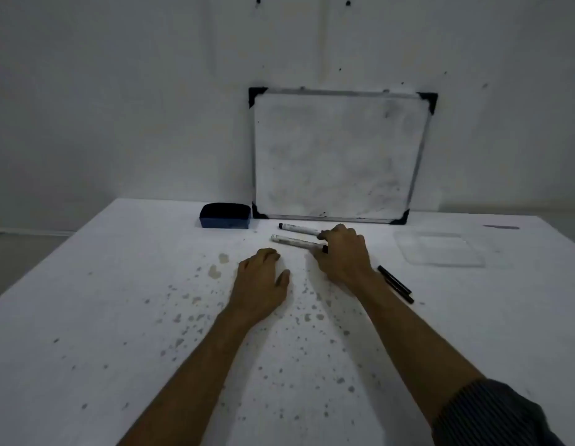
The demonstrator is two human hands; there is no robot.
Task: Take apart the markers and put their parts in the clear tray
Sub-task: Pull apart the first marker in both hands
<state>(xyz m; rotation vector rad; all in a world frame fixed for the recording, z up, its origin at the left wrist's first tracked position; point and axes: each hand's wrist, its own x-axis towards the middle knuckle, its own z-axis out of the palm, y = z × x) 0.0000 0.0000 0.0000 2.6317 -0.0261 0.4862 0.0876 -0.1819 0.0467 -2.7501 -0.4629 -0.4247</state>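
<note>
Against the wall stands a smeared rectangular whiteboard [337,156]. Right of it lies the clear plastic tray [440,249], empty. Before it, the left hand [262,281] rests flat and open; the right hand [344,252] closes its fingers on two white cylindrical markers [294,241].

path to clear tray [440,249]: open (rightward) | obstacle: black markers [396,284] near right forearm

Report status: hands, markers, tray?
Right hand on the nearer white marker; left hand flat on table. Clear tray empty. Nothing blocking.
</note>
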